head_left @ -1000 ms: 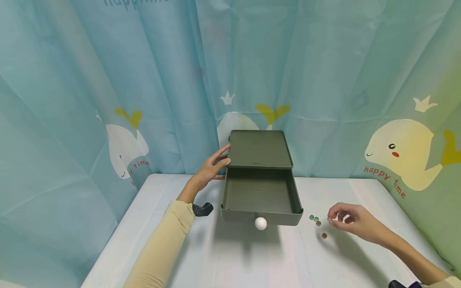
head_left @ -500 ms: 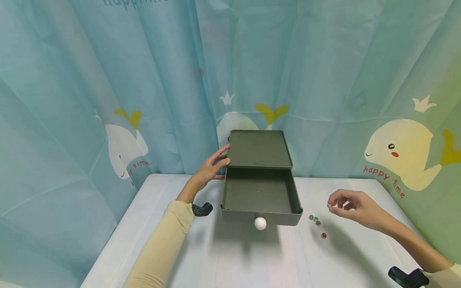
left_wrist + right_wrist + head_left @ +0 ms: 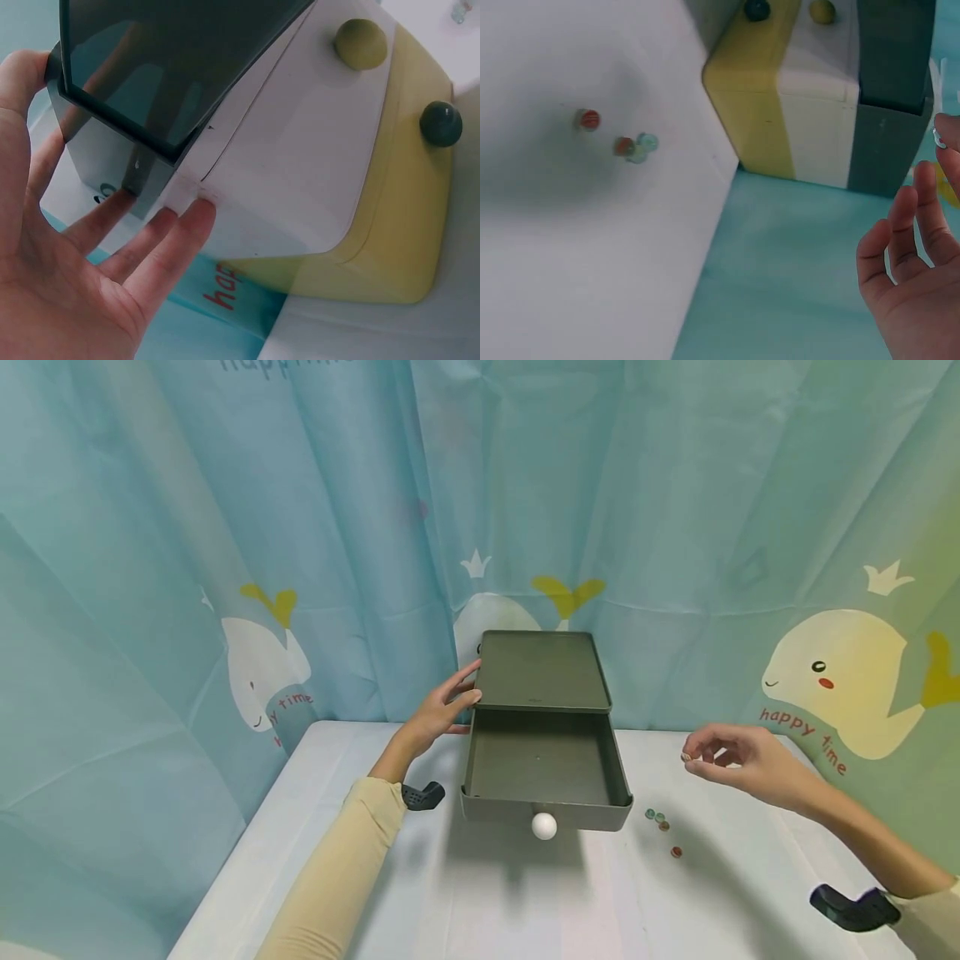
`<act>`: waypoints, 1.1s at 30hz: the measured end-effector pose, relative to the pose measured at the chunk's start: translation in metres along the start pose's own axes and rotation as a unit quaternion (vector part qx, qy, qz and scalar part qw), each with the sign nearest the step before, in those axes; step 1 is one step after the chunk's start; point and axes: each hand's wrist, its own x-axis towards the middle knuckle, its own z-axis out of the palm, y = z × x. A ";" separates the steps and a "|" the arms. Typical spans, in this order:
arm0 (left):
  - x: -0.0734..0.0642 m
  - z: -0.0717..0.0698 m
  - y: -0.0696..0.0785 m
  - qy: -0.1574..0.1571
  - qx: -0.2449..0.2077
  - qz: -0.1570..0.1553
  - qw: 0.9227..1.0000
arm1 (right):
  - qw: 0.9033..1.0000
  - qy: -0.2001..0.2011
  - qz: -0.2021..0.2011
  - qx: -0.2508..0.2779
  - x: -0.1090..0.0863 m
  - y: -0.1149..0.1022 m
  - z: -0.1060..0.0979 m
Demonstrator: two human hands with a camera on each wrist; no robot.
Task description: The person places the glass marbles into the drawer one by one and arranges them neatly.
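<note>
The right hand (image 3: pixel 757 768) is hovering over the right part of the table (image 3: pixel 585 893), with a stretch of white tabletop lying between its fingertips and the right wall of the pulled-out top drawer (image 3: pixel 540 768), whose rim is facing upward on the near side of the dark green top panel (image 3: pixel 543 668). Its thumb and index finger are pinching a small marble (image 3: pixel 686 758), mostly hidden between the tips and looking whitish in the right wrist view, while the other fingers are curving loosely. The left hand (image 3: pixel 435 714) is spreading its fingers in a released pose, its thumb touching the panel's left edge and its fingertips lying against the left side of the drawer unit. A white knob (image 3: pixel 543 826) is jutting from the front of the top drawer. Below, the left wrist view is showing a white drawer (image 3: pixel 300 150) with a yellow knob (image 3: pixel 360 43) and a yellow drawer (image 3: pixel 405 172) with a dark green knob (image 3: pixel 441 124), both sitting closed. To the right of the unit, two green marbles (image 3: pixel 659 817) and a reddish-brown marble (image 3: pixel 663 826) are clustering on the tabletop, and a red-striped marble (image 3: pixel 677 852) is lying nearer, just apart from them. Beyond the table's far edge, a blue-green curtain (image 3: pixel 675 527) is hanging, showing white whales and the words "happy time".
</note>
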 end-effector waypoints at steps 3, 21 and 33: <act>0.001 0.000 -0.001 -0.001 0.001 0.001 1.000 | 1.000 -0.001 0.003 0.005 0.004 -0.007 -0.005; 0.000 0.000 -0.001 -0.003 -0.002 -0.002 1.000 | 0.999 0.041 0.014 0.029 0.022 -0.024 -0.025; 0.001 -0.001 -0.003 -0.003 -0.001 0.002 1.000 | 1.000 0.022 0.010 0.018 0.039 -0.032 -0.032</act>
